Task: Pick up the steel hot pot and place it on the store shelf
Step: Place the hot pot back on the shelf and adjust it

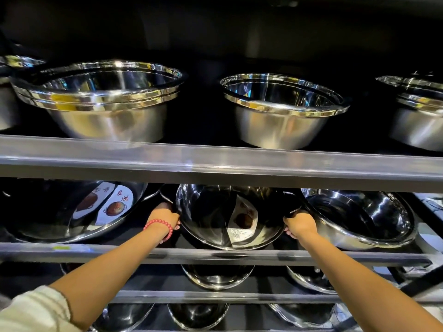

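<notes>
Head view shows the steel hot pot (215, 219) tilted on the middle store shelf (215, 256), left hand (165, 218) and right hand (299, 224) each closed around a side handle.

Shiny divided steel hot pot (230, 219) tilted on middle shelf (215, 256).

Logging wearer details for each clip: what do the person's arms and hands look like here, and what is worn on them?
Both forearms are bare. The left hand has a bracelet of round coral-red beads at the wrist, and a pale cream knit sleeve is pushed up near the elbow. The right hand shows no jewellery, glove or sleeve.
</notes>
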